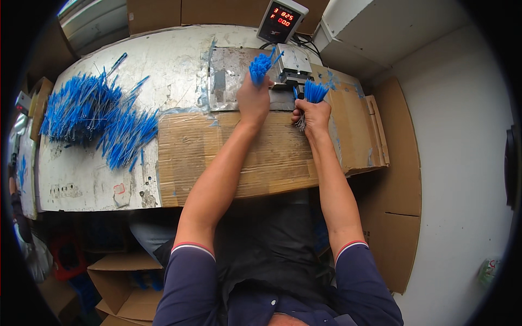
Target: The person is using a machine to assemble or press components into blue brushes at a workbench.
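Note:
My left hand (254, 102), slightly blurred, is closed around a bundle of thin blue strands (260, 68) whose tips stick up above the fist. My right hand (316, 115) grips another bundle of blue strands (315, 91); their thin silvery wire ends come out below the fingers. Just beyond both hands is a small metal machine (293, 61) with a block-shaped top, set on a worn metal plate (228, 73). The right hand is close to the machine's front, where its thumb side hides part of it; whether they touch I cannot tell.
A large heap of similar blue strands (81, 111) spreads over the left of the white worktable (179, 49). Cardboard (234, 157) covers the table's front. A box with a red digital display (281, 22) stands behind the machine. A white wall (462, 163) rises at the right.

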Demonstrator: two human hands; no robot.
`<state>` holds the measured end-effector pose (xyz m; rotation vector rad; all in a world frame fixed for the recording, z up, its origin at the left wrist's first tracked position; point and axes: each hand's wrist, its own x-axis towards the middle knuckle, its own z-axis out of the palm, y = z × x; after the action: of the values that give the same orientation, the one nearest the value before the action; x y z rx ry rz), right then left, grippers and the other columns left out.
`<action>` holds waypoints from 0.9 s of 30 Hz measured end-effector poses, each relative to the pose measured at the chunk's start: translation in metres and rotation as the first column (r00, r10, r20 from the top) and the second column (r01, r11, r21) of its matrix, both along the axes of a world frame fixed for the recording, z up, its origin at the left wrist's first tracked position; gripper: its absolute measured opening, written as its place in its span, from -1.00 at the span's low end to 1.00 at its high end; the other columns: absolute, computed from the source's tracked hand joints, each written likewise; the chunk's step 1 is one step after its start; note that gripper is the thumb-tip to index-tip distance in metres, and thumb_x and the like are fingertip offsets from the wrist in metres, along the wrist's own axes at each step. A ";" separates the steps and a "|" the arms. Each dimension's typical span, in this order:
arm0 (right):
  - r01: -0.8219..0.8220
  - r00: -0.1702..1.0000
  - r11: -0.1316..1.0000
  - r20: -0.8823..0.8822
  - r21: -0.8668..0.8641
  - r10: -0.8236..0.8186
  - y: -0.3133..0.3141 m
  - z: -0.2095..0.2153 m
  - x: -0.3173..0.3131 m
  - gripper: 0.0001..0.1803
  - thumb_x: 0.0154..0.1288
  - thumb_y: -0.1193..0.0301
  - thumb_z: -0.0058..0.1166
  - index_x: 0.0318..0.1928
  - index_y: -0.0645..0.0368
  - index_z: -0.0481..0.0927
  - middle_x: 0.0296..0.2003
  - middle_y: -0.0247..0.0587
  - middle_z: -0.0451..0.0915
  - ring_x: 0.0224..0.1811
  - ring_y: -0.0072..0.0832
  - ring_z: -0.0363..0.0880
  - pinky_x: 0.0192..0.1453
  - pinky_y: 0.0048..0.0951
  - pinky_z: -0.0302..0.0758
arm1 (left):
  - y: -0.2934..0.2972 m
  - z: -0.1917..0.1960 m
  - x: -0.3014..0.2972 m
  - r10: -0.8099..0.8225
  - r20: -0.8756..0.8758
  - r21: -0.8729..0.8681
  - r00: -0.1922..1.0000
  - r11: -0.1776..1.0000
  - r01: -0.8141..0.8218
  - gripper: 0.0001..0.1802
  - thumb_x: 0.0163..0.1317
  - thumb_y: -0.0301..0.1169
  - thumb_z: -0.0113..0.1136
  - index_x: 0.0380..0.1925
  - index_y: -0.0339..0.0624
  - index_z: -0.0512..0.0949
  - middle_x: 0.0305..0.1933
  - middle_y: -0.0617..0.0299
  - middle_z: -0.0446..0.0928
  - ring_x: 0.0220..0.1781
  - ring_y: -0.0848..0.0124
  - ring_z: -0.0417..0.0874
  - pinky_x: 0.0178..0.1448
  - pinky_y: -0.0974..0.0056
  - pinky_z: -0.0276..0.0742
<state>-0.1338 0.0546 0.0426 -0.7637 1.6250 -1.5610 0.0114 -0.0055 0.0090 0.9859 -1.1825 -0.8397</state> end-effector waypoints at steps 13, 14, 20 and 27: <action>0.072 0.996 0.997 -0.043 -0.031 -0.074 -0.005 -0.006 0.010 -0.88 0.10 0.69 0.24 -0.47 0.30 0.56 -0.58 -0.20 0.59 -0.66 -0.47 0.58 -0.66 -0.44 0.57 | -0.001 -0.005 0.001 0.144 0.125 -0.029 0.982 0.990 -0.141 -0.86 0.34 -0.39 0.23 -0.14 -0.10 0.55 -0.37 0.02 0.71 -0.25 -0.04 0.75 -0.18 -0.05 0.58; 0.073 0.996 0.997 -0.043 -0.031 -0.074 -0.007 -0.006 0.010 -0.88 0.10 0.69 0.24 -0.47 0.30 0.56 -0.58 -0.20 0.59 -0.66 -0.47 0.58 -0.66 -0.44 0.57 | 0.000 -0.005 0.002 0.167 0.185 -0.024 0.968 0.986 -0.166 -0.86 0.33 -0.38 0.23 -0.14 -0.09 0.55 -0.37 -0.01 0.70 -0.26 -0.06 0.75 -0.18 -0.07 0.57; 0.042 0.999 0.999 -0.010 0.032 -0.042 -0.010 -0.004 0.005 -0.89 0.13 0.67 0.27 -0.41 0.32 0.58 -0.56 -0.17 0.60 -0.63 -0.43 0.62 -0.62 -0.41 0.61 | 0.004 0.000 0.000 0.229 0.370 -0.086 0.900 0.973 -0.212 -0.86 0.30 -0.44 0.20 -0.15 -0.09 0.55 -0.39 -0.04 0.65 -0.30 -0.12 0.69 -0.21 -0.13 0.52; -0.018 0.957 0.999 0.288 -0.041 0.029 0.000 -0.004 -0.010 -0.89 0.23 0.57 0.31 -0.34 0.34 0.61 -0.47 -0.10 0.66 -0.52 -0.31 0.70 -0.50 -0.28 0.71 | 0.008 -0.004 -0.006 0.174 0.558 -0.237 0.811 0.970 -0.045 -0.83 0.21 -0.51 0.17 -0.18 -0.16 0.55 -0.36 -0.07 0.63 -0.29 -0.10 0.65 -0.19 -0.14 0.51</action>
<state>-0.1440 0.0550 0.0388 -0.5424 1.3718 -1.6070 0.0054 0.0027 0.0051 1.1556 -1.6751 -0.3011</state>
